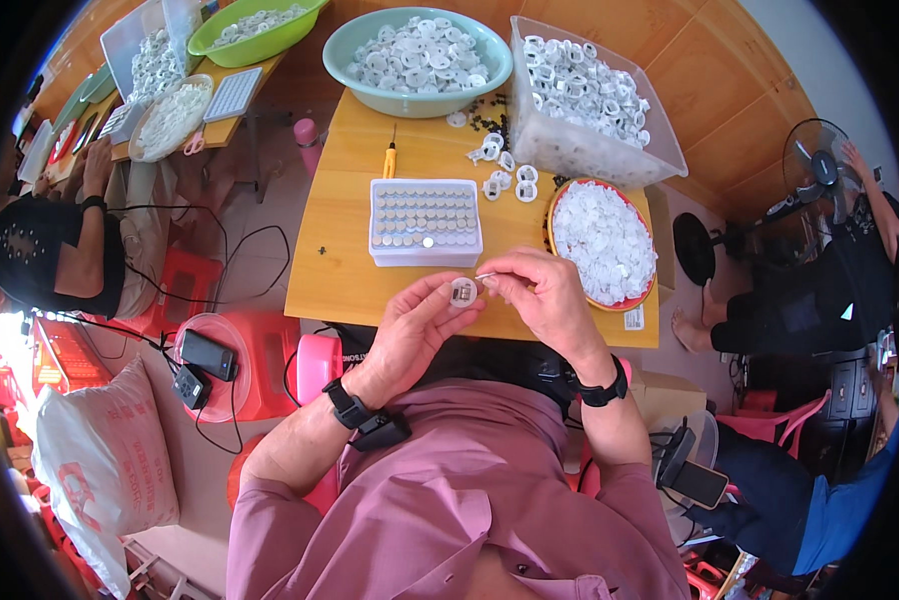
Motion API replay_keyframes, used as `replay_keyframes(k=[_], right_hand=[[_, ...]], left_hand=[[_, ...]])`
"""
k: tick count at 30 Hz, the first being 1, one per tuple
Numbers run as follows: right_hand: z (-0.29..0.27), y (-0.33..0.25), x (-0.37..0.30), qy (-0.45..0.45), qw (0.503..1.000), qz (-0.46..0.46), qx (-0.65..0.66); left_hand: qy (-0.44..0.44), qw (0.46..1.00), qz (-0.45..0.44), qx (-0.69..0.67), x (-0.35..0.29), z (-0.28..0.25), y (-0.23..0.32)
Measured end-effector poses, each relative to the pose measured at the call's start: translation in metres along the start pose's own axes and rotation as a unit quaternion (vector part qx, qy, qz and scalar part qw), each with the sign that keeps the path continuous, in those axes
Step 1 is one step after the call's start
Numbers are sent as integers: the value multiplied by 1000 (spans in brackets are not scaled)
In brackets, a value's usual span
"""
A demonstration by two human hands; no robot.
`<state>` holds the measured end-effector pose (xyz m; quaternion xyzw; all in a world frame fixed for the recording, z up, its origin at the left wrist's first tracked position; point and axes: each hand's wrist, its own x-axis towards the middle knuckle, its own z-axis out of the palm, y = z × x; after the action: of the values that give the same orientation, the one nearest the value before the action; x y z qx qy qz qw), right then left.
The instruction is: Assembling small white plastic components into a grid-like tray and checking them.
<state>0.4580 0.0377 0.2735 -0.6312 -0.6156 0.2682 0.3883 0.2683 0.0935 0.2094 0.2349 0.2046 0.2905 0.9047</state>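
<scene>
Over the near edge of the worktop (335,225), your two hands meet in front of your torso, both elbows bent and both forearms angled inward. Your left hand (419,323) is turned partly palm up, with its fingers directed to the right. It grasps a white round part (464,293) between thumb and fingers; the recessed face of the part, with metallic-looking details, is turned upward. Your right hand (538,292) is set with its back upward and its fingers directed to the left. Its thumb and forefinger pinch a small thin piece (486,276), too small to identify.

The white round part lies at the left hand's fingertips, to the left of the right hand's pinch. The small thin piece is just beside its upper right rim; you cannot tell from this view whether the two touch. Directly beyond both hands stands a white tray (425,258) with rows of silver discs (425,213). A round basket (551,232) of translucent pieces stands beyond and to the right of your right hand. A yellow-handled screwdriver (391,162) lies behind the tray.
</scene>
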Motion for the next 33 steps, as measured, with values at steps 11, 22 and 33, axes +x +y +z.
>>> replay_keyframes(k=[11, 22, 33], right_hand=[[8, -5, -6, -9, 1000, 5, 29], [16, -9, -3, -2, 1000, 4, -25], [22, -1, -4, 23, 998, -43, -51]], left_hand=[[8, 1000, -5, 8, 2, -2, -2], [6, 1000, -5, 4, 3, -4, -4], [8, 1000, 2, 13, 4, -9, -8]])
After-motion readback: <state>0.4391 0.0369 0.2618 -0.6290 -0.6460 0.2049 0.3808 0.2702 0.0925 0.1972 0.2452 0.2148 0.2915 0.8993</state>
